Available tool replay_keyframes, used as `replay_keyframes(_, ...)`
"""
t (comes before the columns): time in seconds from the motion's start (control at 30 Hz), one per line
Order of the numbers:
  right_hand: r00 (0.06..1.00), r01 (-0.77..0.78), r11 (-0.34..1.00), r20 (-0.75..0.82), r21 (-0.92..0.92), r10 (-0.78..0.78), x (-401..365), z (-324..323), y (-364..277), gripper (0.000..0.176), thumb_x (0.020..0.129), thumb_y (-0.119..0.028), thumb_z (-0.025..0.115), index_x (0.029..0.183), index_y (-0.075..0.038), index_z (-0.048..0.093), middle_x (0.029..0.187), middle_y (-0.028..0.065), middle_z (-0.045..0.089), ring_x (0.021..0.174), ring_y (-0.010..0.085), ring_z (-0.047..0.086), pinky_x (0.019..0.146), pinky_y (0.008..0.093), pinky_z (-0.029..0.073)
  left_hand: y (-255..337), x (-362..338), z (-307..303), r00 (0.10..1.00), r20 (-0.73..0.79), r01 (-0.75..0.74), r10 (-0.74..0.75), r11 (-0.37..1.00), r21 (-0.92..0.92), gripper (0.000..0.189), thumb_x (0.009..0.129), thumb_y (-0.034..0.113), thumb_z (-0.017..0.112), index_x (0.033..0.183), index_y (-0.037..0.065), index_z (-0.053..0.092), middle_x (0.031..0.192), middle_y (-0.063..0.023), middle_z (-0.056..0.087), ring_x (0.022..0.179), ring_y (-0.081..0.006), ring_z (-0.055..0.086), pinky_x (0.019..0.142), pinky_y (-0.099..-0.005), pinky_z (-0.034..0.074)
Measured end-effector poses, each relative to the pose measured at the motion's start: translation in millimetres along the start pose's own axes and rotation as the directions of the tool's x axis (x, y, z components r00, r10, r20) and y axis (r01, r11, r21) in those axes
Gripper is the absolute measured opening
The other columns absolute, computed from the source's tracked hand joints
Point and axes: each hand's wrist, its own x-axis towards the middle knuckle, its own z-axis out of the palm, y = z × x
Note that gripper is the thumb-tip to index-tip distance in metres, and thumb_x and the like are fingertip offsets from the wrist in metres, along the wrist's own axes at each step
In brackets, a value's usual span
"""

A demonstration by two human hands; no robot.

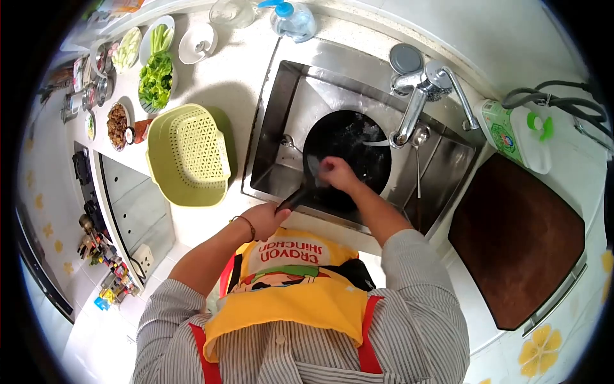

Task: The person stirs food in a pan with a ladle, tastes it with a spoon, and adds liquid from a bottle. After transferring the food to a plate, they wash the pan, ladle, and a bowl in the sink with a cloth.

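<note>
A black wok (355, 150) sits in the steel sink, its inside wet with bits of foam or droplets. My left hand (270, 221) is wrapped round the wok's dark handle (294, 198) at the sink's front edge. Inside the wok, near the handle side, is my right hand (337, 174), its fingers curled and slightly blurred. A greyish smear shows by those fingertips; whatever they hold is hidden. From the chrome faucet (412, 115), a thin water stream (377, 143) runs into the wok.
The sink (272, 121) also holds a ladle (419, 144) at right and a metal spoon (289, 141) at left. A green colander (188, 157) stands left, near plates of lettuce (155, 80) and other food. A brown board (518, 243) and detergent bottle (511, 131) are at right.
</note>
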Motion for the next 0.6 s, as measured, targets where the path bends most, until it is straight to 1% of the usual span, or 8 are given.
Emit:
replay_keyframes(0.03,0.965,-0.073,0.996,0.257,0.055,0.056,-3,-10,13,0.034,0.067,-0.014,0.083,0.099,-0.008,0.073,0.090,0.0118,0.073,0.084,0.0267,0.070,0.076,0.0380,0.056,0,2,-2,1.000,0.001,-0.001,0.001,1.000,-0.028,0.062,0.104,0.057,0.044,0.111,-0.002,0.061,0.077,-0.0116,0.066,0.061,-0.0237,0.068,0.060,-0.0355,0.055)
replay_keyframes(0.1,0.926,-0.126,0.910,0.283,-0.395,0.251,-25,-54,-1,0.030,0.068,-0.016,0.081,0.096,-0.008,0.074,0.098,0.0136,0.075,0.088,0.0297,0.071,0.079,0.0401,0.057,0,3,-1,1.000,0.024,-0.004,0.005,0.999,-0.049,0.062,0.104,0.057,0.044,0.112,-0.002,0.061,0.078,-0.0116,0.066,0.061,-0.0234,0.068,0.060,-0.0355,0.056)
replay_keyframes(0.23,0.973,-0.200,0.545,-0.101,-0.814,0.206,4,-112,-16,0.023,0.083,-0.016,0.067,0.103,-0.008,0.074,0.106,0.0200,0.073,0.099,0.0385,0.069,0.090,0.0491,0.056,8,-5,-9,0.996,0.087,0.018,-0.012,0.998,-0.061,0.063,0.104,0.057,0.042,0.114,-0.003,0.060,0.082,-0.0118,0.066,0.060,-0.0223,0.068,0.060,-0.0354,0.056)
replay_keyframes(0.27,0.974,-0.134,0.565,-0.214,-0.814,-0.078,22,-110,5,0.027,0.082,-0.018,0.069,0.106,-0.007,0.069,0.105,0.0242,0.070,0.097,0.0433,0.068,0.085,0.0527,0.055,9,-5,-11,0.995,0.101,0.013,-0.007,0.998,-0.056,0.063,0.105,0.056,0.041,0.115,-0.003,0.060,0.081,-0.0115,0.066,0.060,-0.0219,0.068,0.060,-0.0354,0.056)
replay_keyframes(0.4,0.822,-0.177,0.793,-0.531,-0.583,-0.206,61,-63,-69,0.032,0.070,-0.013,0.080,0.097,-0.009,0.063,0.100,0.0182,0.063,0.102,0.0431,0.061,0.089,0.0491,0.051,18,-9,-8,0.997,0.063,0.034,-0.034,0.999,0.004,0.061,0.105,0.055,0.041,0.115,-0.002,0.061,0.082,-0.0144,0.068,0.061,-0.0228,0.068,0.061,-0.0367,0.056)
replay_keyframes(0.47,0.657,0.294,0.869,-0.576,-0.398,-0.486,85,-28,-57,0.032,0.064,-0.014,0.083,0.087,-0.007,0.061,0.088,0.0127,0.063,0.088,0.0333,0.063,0.079,0.0415,0.052,13,0,-4,0.999,0.041,0.002,-0.007,0.991,0.135,0.060,0.105,0.053,0.041,0.115,-0.002,0.063,0.082,-0.0175,0.070,0.062,-0.0244,0.069,0.063,-0.0381,0.056)
replay_keyframes(0.57,0.968,0.184,0.953,-0.213,0.240,-0.133,64,7,-58,0.024,0.073,-0.017,0.082,0.082,-0.004,0.065,0.077,0.0058,0.063,0.074,0.0183,0.059,0.070,0.0338,0.048,-3,13,6,0.996,-0.022,-0.079,0.085,0.980,0.185,0.058,0.105,0.052,0.042,0.114,-0.001,0.064,0.081,-0.0189,0.071,0.062,-0.0256,0.069,0.065,-0.0389,0.055)
replay_keyframes(0.6,0.990,0.136,0.972,-0.059,0.191,-0.127,44,8,-61,0.018,0.076,-0.014,0.080,0.082,-0.005,0.066,0.074,0.0004,0.062,0.074,0.0119,0.055,0.070,0.0319,0.048,0,9,6,0.996,-0.021,-0.084,0.089,0.979,0.186,0.058,0.105,0.052,0.042,0.114,-0.001,0.064,0.081,-0.0189,0.071,0.062,-0.0256,0.069,0.065,-0.0389,0.055)
